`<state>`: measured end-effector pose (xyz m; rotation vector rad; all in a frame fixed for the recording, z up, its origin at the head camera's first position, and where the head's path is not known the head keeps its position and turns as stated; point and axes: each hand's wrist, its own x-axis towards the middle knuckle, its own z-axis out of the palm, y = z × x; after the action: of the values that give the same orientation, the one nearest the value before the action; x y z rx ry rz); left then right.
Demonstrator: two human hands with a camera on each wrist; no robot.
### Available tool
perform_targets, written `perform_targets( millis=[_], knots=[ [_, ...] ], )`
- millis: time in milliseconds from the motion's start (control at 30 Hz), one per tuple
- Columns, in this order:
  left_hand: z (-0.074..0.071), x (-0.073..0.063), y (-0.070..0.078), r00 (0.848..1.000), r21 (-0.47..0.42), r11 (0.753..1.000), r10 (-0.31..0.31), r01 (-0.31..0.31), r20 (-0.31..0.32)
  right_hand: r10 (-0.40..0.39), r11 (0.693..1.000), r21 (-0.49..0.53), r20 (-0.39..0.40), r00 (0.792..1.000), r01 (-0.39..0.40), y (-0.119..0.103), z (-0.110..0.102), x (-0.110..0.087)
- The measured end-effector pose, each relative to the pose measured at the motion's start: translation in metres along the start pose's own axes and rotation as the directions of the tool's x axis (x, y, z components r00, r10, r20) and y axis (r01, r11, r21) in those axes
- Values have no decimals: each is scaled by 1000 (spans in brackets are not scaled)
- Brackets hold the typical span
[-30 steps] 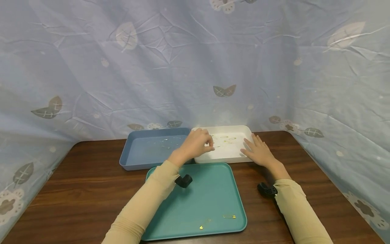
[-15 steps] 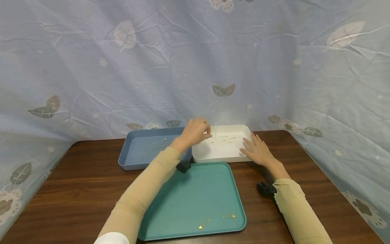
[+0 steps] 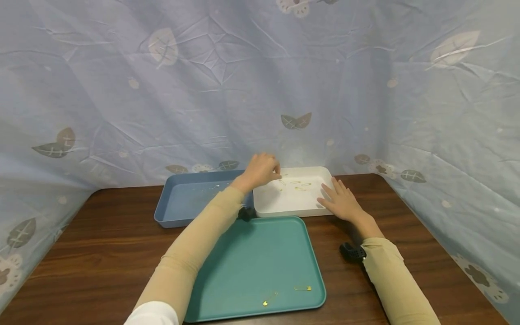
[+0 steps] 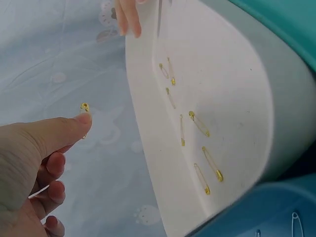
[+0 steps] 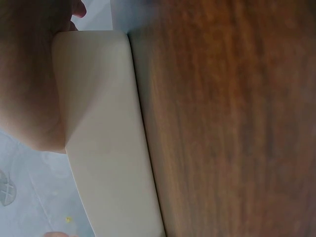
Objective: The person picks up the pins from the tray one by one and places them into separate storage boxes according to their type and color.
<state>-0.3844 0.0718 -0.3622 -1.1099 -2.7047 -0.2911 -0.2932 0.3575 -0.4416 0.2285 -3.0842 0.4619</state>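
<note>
Between the thumb and finger of my left hand (image 3: 260, 172) a gold safety pin (image 4: 85, 107) is pinched, as the left wrist view shows. This hand is above the back left corner of the white tray (image 3: 290, 205). Several gold safety pins (image 4: 199, 124) lie scattered inside that tray. My right hand (image 3: 342, 201) rests over the tray's right edge with its fingers spread and straight. In the right wrist view the palm side lies against the outer wall of the white tray (image 5: 106, 133).
To the left stands a blue tray (image 3: 178, 205) holding several silver safety pins (image 4: 295, 223). In front is a green tray (image 3: 260, 257), with two gold safety pins (image 3: 302, 288) near its front edge. A patterned cloth (image 3: 227, 90) hangs behind the wooden table (image 3: 101, 257).
My left hand has moved back and slightly left, from over the middle-left of the white tray to its back left corner. The right hand stays at the tray's right edge.
</note>
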Motion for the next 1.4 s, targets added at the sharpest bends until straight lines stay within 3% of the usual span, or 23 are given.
perform_targets(
  millis=[400, 833, 1067, 1400],
  knots=[
    [12, 18, -3, 995, 19, 999, -44, 43, 88, -2, 1000, -1, -5, 1000, 2, 2, 1, 1],
    [20, 25, -7, 987, -42, 991, -121, 126, 109, -8, 1000, -10, -21, 1000, 8, 2, 1, 1],
    [21, 22, -10, 982, -59, 986, -149, 156, 115, -11, 1000, 2, -19, 1000, 11, 1, 2, 0],
    [20, 10, -11, 990, -35, 993, -112, 115, 83, -1, 1000, 6, -18, 1000, 1, 0, 1, 0]
  ],
)
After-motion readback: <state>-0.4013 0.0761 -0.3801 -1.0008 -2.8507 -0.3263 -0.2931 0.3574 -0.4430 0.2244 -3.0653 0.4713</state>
